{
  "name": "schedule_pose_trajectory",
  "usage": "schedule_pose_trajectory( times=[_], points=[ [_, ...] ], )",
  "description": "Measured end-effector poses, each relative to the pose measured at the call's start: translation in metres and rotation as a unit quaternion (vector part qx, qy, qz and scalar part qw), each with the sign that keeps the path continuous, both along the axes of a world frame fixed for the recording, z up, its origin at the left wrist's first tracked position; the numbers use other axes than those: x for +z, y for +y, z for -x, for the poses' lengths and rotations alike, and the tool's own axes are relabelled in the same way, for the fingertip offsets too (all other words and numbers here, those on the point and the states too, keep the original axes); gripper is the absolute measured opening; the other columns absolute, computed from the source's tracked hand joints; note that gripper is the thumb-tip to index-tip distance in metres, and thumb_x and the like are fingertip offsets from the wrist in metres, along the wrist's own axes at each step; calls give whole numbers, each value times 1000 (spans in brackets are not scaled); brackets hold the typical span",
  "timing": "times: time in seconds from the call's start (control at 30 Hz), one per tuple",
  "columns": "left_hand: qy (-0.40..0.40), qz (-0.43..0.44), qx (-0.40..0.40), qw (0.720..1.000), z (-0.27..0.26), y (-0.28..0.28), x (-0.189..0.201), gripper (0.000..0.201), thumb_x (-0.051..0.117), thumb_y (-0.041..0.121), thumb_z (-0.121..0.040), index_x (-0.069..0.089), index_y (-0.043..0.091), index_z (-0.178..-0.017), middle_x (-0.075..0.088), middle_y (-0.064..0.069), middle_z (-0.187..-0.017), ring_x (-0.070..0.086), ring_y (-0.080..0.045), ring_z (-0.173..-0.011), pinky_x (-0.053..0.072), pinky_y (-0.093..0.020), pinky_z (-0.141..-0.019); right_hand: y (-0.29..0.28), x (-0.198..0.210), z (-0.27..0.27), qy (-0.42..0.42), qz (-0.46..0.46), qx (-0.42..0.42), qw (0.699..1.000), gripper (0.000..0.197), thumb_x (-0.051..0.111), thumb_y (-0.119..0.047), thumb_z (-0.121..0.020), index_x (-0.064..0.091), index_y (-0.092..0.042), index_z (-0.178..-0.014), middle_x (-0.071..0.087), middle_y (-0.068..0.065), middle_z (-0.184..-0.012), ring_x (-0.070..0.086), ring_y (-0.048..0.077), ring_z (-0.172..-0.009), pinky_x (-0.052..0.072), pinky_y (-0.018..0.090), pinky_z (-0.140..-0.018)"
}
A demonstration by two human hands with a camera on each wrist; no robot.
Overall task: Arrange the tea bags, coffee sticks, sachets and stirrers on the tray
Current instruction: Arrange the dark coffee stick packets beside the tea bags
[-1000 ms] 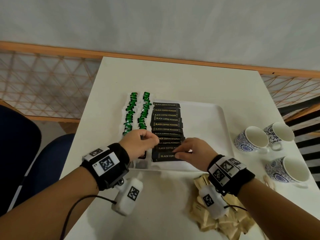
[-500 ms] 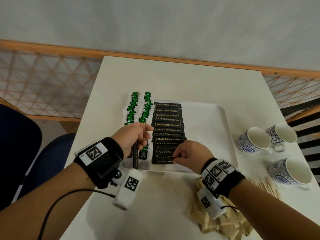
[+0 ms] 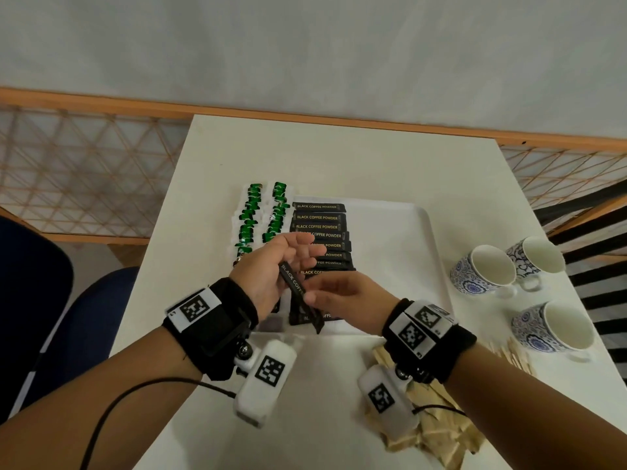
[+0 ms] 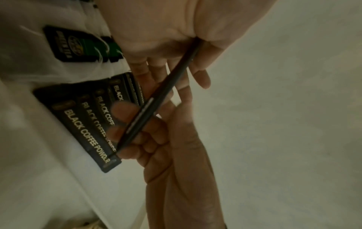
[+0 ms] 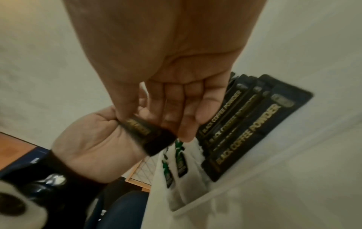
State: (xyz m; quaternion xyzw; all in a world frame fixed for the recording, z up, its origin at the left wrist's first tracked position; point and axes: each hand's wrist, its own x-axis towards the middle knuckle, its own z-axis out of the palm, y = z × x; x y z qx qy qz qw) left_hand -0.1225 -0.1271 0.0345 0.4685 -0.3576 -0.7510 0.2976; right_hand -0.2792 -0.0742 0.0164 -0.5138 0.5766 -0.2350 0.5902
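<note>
A black coffee stick (image 3: 294, 287) hangs slanted above the tray's near edge. My right hand (image 3: 310, 296) pinches it near its middle between thumb and fingers (image 5: 125, 111). My left hand (image 3: 298, 247) is beside it with its fingers straight; the stick's (image 4: 156, 96) upper end lies in the crook at the base of that thumb. Below them a row of black coffee sticks (image 3: 320, 217) lies on the white tray (image 3: 407, 239). Two rows of green-labelled tea bags (image 3: 251, 218) lie along the tray's left side. My hands hide the near end of the rows.
A pile of brown sachets (image 3: 437, 432) lies on the table under my right wrist. Wooden stirrers (image 3: 512, 357) lie to its right. Three blue-patterned cups (image 3: 485, 269) stand at the right edge. The tray's right half is bare. A blue chair (image 3: 101, 300) stands at the left.
My left hand lifted one coffee stick off the tray's near left and straightened its fingers. My right hand left the row and took hold of that stick.
</note>
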Motion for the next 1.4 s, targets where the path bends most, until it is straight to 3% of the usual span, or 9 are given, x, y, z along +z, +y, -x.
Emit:
schedule_pose_trajectory(
  times=[0.13,0.27,0.33,0.43,0.57,0.83,1.0,1.17,1.4],
  points=[
    [-32,5,-35,999,0,1,0,28,40,21,-100,66,15,-106,68,-7,-104,59,-18,-94,46,-38,-92,1,6,3,-11,-7,-20,1000,18,69,-12,-83,67,-27,-73,67,-7,-74,62,12,-71,52,29,-77],
    [-134,59,-95,985,-9,1,-6,9,59,14,-91,68,15,-95,64,-2,-80,59,-10,-68,50,-22,-60,3,6,19,88,27,-48,995,13,68,-20,-83,65,-28,-74,64,-6,-67,56,10,-59,50,29,-64],
    [-159,66,-102,980,-13,2,-10,12,63,4,-87,69,14,-90,65,-4,-72,59,-10,-59,49,-18,-51,5,4,28,126,45,-45,990,11,69,-26,-83,67,-34,-76,68,-2,-73,58,10,-62,51,29,-69],
    [-196,86,-94,972,-16,5,-15,15,64,1,-87,68,15,-89,65,-5,-72,58,-12,-59,48,-20,-50,8,2,41,246,86,-3,965,8,68,-31,-84,69,-38,-83,65,-10,-81,59,5,-72,45,13,-68],
    [-247,129,-96,956,-16,5,-19,12,66,5,-85,66,16,-86,61,-3,-69,55,-12,-59,47,-26,-56,14,-12,49,380,91,109,914,18,59,-38,-87,70,-36,-101,54,-14,-91,52,6,-87,44,24,-82],
    [-377,261,-204,865,1,18,-17,11,71,15,-82,67,25,-82,64,11,-79,57,-2,-72,44,-14,-66,18,-25,38,332,110,48,935,21,67,-35,-82,65,-35,-104,56,-13,-93,54,6,-87,44,20,-80],
    [-403,296,-283,818,19,29,-25,8,66,15,-86,67,22,-89,58,11,-87,59,-10,-85,50,-24,-82,27,-25,59,275,60,-92,955,35,55,-9,-83,50,-35,-106,62,-11,-87,59,9,-81,44,13,-65],
    [-439,340,-352,753,30,34,-37,16,62,20,-89,65,21,-105,45,8,-99,55,-16,-101,43,-25,-91,34,-29,54,246,8,-90,965,53,60,-7,-82,42,-29,-127,64,-9,-85,60,4,-78,44,14,-67],
    [-449,340,-335,755,29,33,-44,20,60,15,-88,63,21,-108,43,6,-100,54,-15,-99,37,-18,-83,38,-31,51,215,8,-129,968,60,67,-13,-80,40,-30,-131,63,-6,-89,61,5,-75,47,17,-68]
  ],
)
